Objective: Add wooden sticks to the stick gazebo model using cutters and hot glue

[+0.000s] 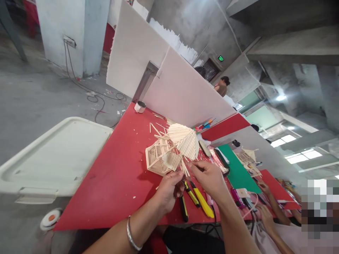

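A small house model of pale wooden sticks [169,150] stands on the red table [116,176]. My left hand [169,188] is closed on a small bunch of sticks [184,168] just in front of the model. My right hand [208,176] pinches the same bunch from the right, fingers pressed together. A silver bangle sits on my left wrist. Loose sticks [156,128] lie scattered behind the model.
Yellow and black utility knives [201,201] lie under my hands. A white cup [140,106] stands at the table's far corner by white foam partitions [182,91]. A white plastic lid [55,155] sits at left. Another person's hands [265,201] work at right on a green mat [237,169].
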### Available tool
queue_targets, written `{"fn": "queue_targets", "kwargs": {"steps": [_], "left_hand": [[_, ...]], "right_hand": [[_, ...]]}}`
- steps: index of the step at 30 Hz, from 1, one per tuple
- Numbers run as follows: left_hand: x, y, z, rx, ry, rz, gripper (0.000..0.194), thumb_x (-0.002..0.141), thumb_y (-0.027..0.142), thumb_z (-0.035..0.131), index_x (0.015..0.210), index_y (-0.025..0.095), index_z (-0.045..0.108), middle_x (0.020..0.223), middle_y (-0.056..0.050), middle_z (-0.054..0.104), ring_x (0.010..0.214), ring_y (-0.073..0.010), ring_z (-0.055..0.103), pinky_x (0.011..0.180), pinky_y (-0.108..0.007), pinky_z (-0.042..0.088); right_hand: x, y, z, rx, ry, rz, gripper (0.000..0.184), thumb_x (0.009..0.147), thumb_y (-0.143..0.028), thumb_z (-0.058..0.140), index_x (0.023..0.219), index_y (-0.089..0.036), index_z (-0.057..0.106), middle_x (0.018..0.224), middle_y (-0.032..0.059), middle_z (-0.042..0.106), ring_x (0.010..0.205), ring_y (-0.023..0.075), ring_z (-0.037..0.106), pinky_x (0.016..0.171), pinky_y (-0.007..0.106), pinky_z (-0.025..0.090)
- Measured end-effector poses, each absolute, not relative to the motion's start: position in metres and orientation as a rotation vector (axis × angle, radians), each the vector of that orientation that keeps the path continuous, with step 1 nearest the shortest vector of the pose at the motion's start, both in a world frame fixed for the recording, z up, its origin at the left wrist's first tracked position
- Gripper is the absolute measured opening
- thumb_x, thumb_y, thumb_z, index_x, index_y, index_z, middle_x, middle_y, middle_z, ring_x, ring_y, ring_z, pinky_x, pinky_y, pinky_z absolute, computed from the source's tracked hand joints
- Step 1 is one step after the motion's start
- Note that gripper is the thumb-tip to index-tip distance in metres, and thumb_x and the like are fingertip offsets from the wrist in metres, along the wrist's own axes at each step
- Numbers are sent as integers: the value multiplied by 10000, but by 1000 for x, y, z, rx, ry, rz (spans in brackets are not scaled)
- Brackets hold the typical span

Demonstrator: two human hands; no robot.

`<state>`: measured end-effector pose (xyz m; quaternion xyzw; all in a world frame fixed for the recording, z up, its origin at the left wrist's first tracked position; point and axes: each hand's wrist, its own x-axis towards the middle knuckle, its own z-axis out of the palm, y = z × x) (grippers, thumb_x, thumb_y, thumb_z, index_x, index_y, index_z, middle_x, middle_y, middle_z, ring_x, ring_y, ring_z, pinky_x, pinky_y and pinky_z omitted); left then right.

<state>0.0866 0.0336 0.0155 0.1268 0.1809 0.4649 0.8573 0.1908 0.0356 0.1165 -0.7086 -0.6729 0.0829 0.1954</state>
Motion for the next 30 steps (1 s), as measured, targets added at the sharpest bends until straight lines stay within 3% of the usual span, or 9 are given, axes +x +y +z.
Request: {"fn": "queue_targets", "kwargs": {"steps": [7,17,24,30], "left_hand": [[88,34,15,271,429,937,352,583,432,766,713,143,614,678,-14,642,424,-45,420,401,-195,195],[87,34,14,299,416,935,353,630,468,738,658,131,638,498,20,529,408,-56,391,412,-209,175],[88,34,14,281,410,937,350,595,461,752,673,143,627,637,0,612,409,-42,397,401,-202,172],[87,33,15,279,413,939,361,586,468,755,664,140,625,617,-2,611,403,-43,394,404,-205,180]], "right_hand": [[190,33,116,-1976,-1915,203,327,795,-465,531,849,-223,743,824,25,727,737,175,649,684,266,476],[183,35,113,-2014,-1921,137,327,770,-475,550,853,-225,743,782,34,728,717,186,654,682,277,485],[177,36,114,-2079,-1892,99,294,749,-451,557,796,-230,744,754,28,727,692,189,657,658,276,481],[174,35,113,-2099,-1867,64,276,746,-423,541,769,-230,737,691,22,721,658,187,658,629,271,474]]}}
